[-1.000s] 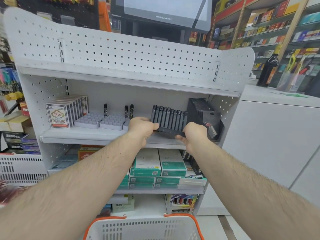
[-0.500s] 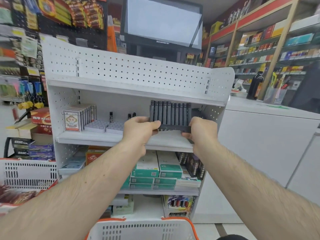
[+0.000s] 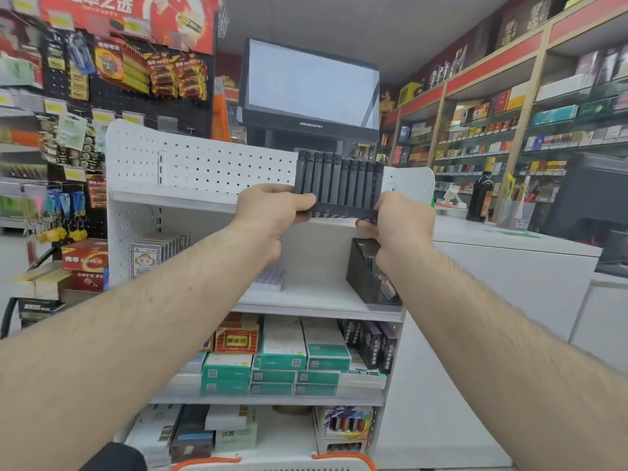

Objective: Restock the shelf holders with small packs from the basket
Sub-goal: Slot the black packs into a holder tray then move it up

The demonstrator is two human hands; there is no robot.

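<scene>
The left hand (image 3: 272,212) and right hand (image 3: 397,222) pinch the base ends of the black holder (image 3: 339,188), thumbs on top, fingers curled beneath. It hangs level with the top shelf (image 3: 176,198) front edge, packs upright (unsecured, apparently). Tilting risks spilling them toward the basket (image 3: 275,464).

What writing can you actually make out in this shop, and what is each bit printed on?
"100": on a green and white box on the lower shelf.
"RONGJING", roughly, small and blurred: on the black monitor frame.
Large Chinese characters on the red poster: cut off, not surely readable.
Red carton lettering: blurred.
Price tags and the wall shelves' packs: too small to read.
The black holder in both hands: no text visible.
</scene>
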